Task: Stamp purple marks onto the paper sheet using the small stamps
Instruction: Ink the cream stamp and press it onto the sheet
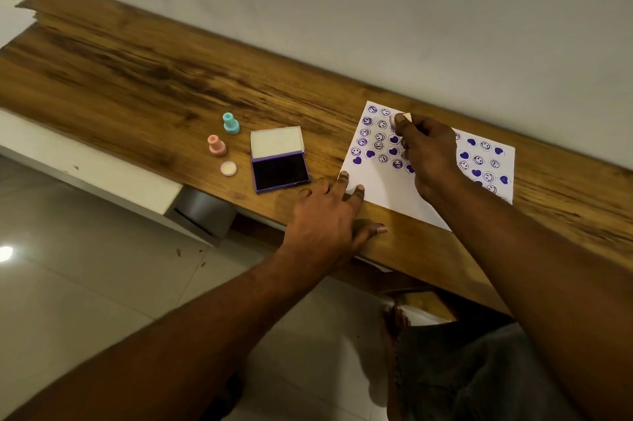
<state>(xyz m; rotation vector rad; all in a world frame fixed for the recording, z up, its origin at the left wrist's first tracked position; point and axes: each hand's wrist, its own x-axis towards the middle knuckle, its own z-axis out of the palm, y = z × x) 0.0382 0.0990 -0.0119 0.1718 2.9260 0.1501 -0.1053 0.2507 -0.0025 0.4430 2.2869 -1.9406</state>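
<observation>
- Head view: paper (380,186) lies on a wooden shelf (144,78), at its right part, close to the front edge, with a pale wall behind.
- Purple smileys and hearts cover the far half of the paper; the near strip is bare.
- Right hand (430,155) reaches over the paper, fingers pinched shut on a small stamp (399,119) near the far left corner.
- Only a pale top and a purplish edge of the stamp show past the fingertips; whether its face touches the paper cannot be told.
- Left hand (327,215) lies flat and spread, gripping nothing, with two fingertips pressing the paper's near left corner and the thumb on the shelf's front edge.
- Ink pad (281,169) sits open just left of the paper, its dark purple pad toward the person, its pale lid raised behind.
- Teal stamp (230,123) and pink stamp (216,145) stand upright left of the ink pad, near each other.
- Round pink cap (228,168) lies flat just in front of the pink stamp.
- Tiled floor (85,283) shows below the shelf.
</observation>
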